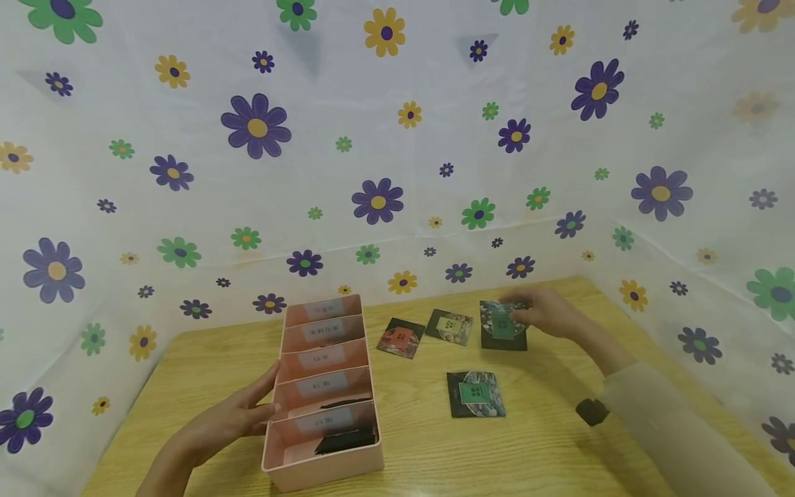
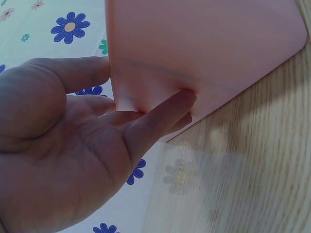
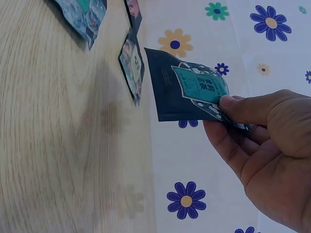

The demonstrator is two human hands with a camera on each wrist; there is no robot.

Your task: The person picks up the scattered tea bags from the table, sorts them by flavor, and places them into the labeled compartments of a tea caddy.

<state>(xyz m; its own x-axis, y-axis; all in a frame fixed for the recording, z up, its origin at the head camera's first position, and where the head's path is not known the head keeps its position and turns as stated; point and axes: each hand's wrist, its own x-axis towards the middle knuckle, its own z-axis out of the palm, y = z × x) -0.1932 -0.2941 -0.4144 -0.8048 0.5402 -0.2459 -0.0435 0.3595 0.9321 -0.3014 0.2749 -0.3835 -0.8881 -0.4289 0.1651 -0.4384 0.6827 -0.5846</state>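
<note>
My right hand [image 1: 549, 314] pinches a black packet with a green label [image 3: 199, 90] between thumb and fingers, raised over the back right of the table. At the left, my left hand [image 1: 232, 414] rests against the side of a long pink divided box [image 1: 329, 476], its fingers mostly straight on the outer wall. The pink wall [image 2: 204, 43] fills much of the left wrist view, with fingertips touching it. White labels mark the compartments. A black packet [image 1: 348, 440] lies in the nearest compartment, and a dark edge shows in the one behind.
On the wooden table [image 1: 422, 455] lie a packet with a red label [image 1: 401, 338], one with a yellow-green label [image 1: 450, 326] and, nearer, another green-labelled packet [image 1: 475, 394]. A small black object [image 1: 592, 412] appears by the right sleeve. Flower-patterned white sheeting [image 1: 335, 228] encloses the table's back and sides.
</note>
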